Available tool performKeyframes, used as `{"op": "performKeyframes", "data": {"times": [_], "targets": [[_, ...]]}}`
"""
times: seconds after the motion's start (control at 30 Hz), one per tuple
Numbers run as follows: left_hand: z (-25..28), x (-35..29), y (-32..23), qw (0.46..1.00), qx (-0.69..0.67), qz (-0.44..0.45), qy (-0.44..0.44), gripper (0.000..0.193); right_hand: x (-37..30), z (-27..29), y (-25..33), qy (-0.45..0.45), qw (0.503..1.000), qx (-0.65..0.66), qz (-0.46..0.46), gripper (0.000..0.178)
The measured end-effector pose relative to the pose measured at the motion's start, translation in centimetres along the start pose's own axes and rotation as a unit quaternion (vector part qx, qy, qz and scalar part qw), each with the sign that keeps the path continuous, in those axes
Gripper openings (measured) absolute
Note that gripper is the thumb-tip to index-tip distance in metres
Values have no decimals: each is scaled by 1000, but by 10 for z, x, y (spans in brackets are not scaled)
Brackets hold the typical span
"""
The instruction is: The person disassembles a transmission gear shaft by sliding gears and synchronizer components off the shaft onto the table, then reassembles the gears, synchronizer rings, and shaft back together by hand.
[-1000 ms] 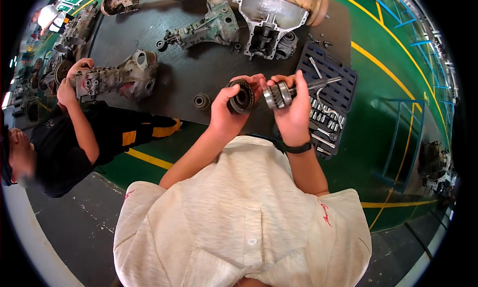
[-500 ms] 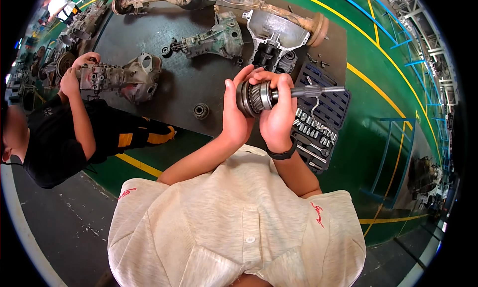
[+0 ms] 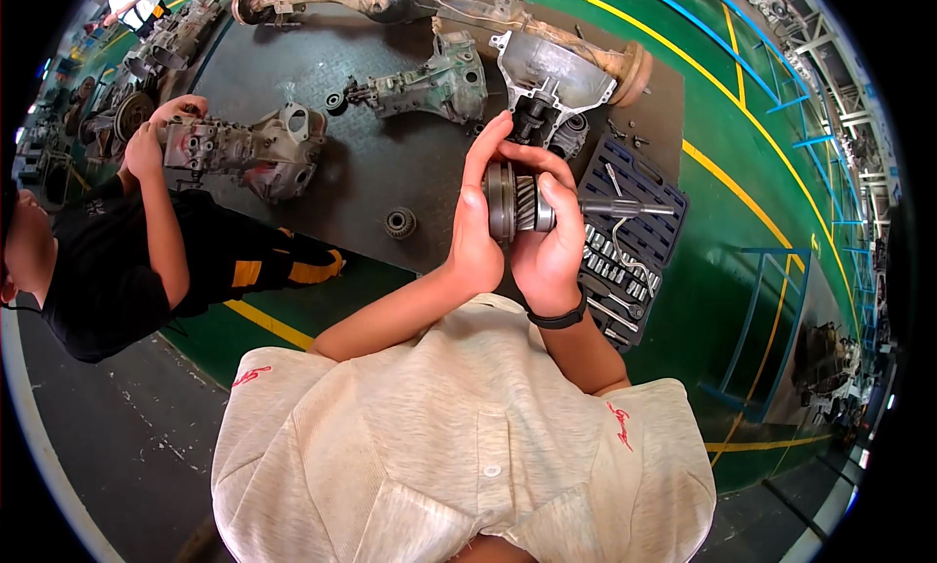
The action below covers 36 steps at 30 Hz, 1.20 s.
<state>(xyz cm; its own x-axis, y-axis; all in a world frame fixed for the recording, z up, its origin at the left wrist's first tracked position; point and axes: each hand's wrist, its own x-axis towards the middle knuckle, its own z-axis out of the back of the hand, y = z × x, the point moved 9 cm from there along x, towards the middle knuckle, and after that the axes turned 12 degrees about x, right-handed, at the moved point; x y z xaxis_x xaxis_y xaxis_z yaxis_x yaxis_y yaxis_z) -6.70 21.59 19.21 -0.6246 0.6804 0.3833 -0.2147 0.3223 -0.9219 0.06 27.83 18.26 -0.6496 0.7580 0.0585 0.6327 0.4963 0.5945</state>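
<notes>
A steel gearbox shaft with gears [image 3: 527, 204] lies between my two hands, held level above the table's near edge. Its thin splined end points right, over the socket set. My left hand [image 3: 476, 233] presses its palm and thumb against the wide ring at the left end, its upper fingers stretched upward. My right hand [image 3: 549, 261] wraps the gears from below and the right, thumb in front and fingers curled over the top. The hands hide part of the gears. A loose gear [image 3: 399, 222] lies on the table to the left of my hands.
An open socket set [image 3: 634, 212] lies at the right. Behind stand an open gearbox housing [image 3: 556, 70], another gearbox [image 3: 429, 85] and a long rusty axle [image 3: 468, 12]. At left a person [image 3: 117, 261] handles a gearbox [image 3: 254, 153] on the dark table [image 3: 361, 187].
The shaft has turned slightly, its gear end now facing more to the left. My left fingers have straightened upward along its end. The whole view has shifted a little.
</notes>
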Motion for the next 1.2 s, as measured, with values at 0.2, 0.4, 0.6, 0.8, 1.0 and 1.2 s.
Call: {"op": "performKeyframes", "data": {"times": [0.2, 0.4, 0.6, 0.8, 1.0, 1.2], "targets": [[11, 10, -22, 992, 79, -100, 2, 82, -13, -8, -1, -4, 1000, 18, 11, 40], [11, 14, -39, 997, -23, -68, 29, 83, -27, -40, 18, 101, 990, -46, 85, 50], [14, 16, -69, 987, -121, -80, 69, 84, -34, -71, 32, 215, 948, -163, 169, 71], [13, 16, -89, 990, -73, -72, 97, 96, -38, -84, 38, 258, 917, -218, 213, 80], [7, 16, -80, 995, -54, -31, 76, 99, -33, -70, 39, 188, 938, -152, 248, 63], [4, 16, -71, 993, -115, 2, 40, 85, -30, -61, 36, 147, 957, -119, 221, 58]]}}
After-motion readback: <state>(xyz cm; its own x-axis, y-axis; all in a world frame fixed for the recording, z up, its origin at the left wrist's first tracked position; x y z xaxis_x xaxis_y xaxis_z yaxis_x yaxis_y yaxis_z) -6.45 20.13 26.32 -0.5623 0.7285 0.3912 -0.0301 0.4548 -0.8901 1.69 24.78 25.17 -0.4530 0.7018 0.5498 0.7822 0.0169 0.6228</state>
